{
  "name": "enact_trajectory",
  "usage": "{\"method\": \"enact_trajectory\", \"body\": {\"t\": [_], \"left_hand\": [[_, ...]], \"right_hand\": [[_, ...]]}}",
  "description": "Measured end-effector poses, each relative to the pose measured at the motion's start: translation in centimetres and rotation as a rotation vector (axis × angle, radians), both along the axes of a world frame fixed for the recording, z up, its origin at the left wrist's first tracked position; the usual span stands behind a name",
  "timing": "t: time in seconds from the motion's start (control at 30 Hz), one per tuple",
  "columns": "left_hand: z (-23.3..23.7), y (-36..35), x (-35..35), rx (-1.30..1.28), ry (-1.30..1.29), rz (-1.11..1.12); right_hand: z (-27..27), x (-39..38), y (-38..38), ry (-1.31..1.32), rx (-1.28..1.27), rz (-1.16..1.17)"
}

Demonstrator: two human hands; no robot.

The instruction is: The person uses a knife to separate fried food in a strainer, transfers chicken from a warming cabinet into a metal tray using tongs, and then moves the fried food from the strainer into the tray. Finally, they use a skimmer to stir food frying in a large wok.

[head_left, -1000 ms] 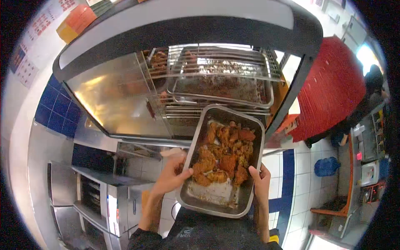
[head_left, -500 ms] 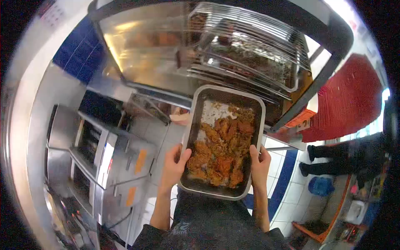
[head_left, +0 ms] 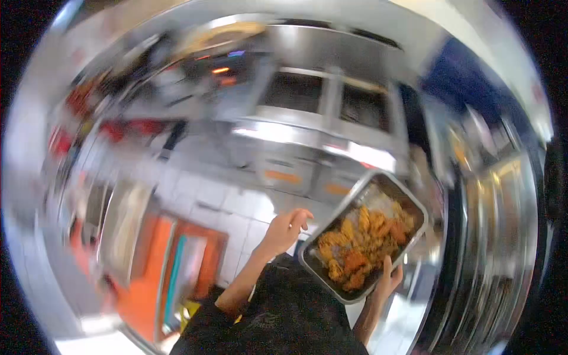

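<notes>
A deep metal tray [head_left: 338, 213] of browned, breaded fried chicken pieces [head_left: 361, 242] is tilted diagonally in front of my dark top. My right hand [head_left: 389, 280] grips its near right rim, the thumb over the edge and the other fingers mostly hidden beneath. Off the tray's left side, my left hand [head_left: 286, 232] is in the air with loosely bent fingers and nothing in it. Part of the tray's floor shows bare at its far end.
Steel fryers [head_left: 325, 100] with orange labels below stand ahead. To the left is an orange unit [head_left: 142, 296] with a pale, blurred container on it. A metal-framed cabinet [head_left: 497, 236] is close on my right. White tiles [head_left: 219, 198] cover the floor.
My view has turned left, from the heated-looking rack cabinet to the fryers. My left hand has let go of the tray; my right hand still holds it, now tilted to the right.
</notes>
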State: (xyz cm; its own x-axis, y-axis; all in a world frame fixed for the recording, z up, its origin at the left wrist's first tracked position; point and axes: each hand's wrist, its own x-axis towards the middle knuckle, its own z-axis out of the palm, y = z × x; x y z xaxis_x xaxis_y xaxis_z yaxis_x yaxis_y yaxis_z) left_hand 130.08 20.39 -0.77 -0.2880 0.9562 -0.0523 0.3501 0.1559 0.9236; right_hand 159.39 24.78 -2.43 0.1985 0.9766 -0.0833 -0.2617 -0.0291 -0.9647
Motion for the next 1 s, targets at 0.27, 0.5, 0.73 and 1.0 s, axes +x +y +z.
{"method": "enact_trajectory", "body": {"t": [0.27, 0.5, 0.73, 1.0], "left_hand": [[5.5, -15.3, -24.5, 0.219, -0.023, 0.734], [7.6, -12.8, -43.4, 0.031, 0.070, 0.877], [11.0, -5.6, -69.1, 0.009, 0.323, 0.660], [15.9, 14.0, -111.7, -0.132, 0.641, 0.399]], "right_hand": [[-0.5, -35.1, 1.6, 0.086, -0.037, 0.585], [-2.3, -58.5, 5.6, 0.075, -0.055, 0.868], [-4.1, -78.4, 12.8, 0.052, -0.117, 0.873], [1.7, -88.0, 17.9, -0.119, -0.078, 0.529]]}}
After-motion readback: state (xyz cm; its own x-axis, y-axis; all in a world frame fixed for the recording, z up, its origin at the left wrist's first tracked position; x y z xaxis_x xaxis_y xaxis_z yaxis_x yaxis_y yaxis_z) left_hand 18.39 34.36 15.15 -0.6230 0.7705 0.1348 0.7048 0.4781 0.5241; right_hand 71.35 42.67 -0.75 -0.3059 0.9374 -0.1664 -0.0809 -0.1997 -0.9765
